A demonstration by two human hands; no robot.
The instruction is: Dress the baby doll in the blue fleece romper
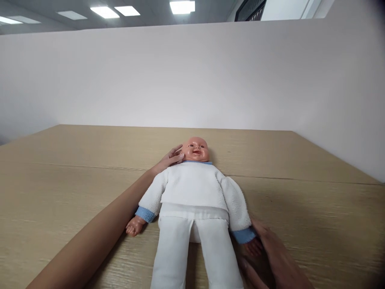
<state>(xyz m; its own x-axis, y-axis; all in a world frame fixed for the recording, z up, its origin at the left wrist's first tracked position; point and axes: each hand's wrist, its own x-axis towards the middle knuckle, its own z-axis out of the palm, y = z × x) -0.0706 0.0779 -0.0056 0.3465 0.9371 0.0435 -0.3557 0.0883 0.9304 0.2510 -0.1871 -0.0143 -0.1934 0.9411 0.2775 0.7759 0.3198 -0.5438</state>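
A baby doll [194, 188] lies on its back on the wooden table, head pointing away from me and legs toward me. It wears a white fleece top with blue cuffs and collar, and white trousers. My left hand [170, 159] rests beside the doll's head [195, 149], fingers stretched out with the tips touching its cheek side. Around the doll's hand [253, 246] on the right side curves my right hand [273, 253], its thumb and fingers apart. The fingers reach up beside the blue cuff [243, 235]. The doll's feet are outside the picture.
The light wooden tabletop [90, 188] has a seam running across it behind the doll's shoulders. A pale partition [168, 76] stands along the far side and the right. Ceiling lights [182, 7] show above it.
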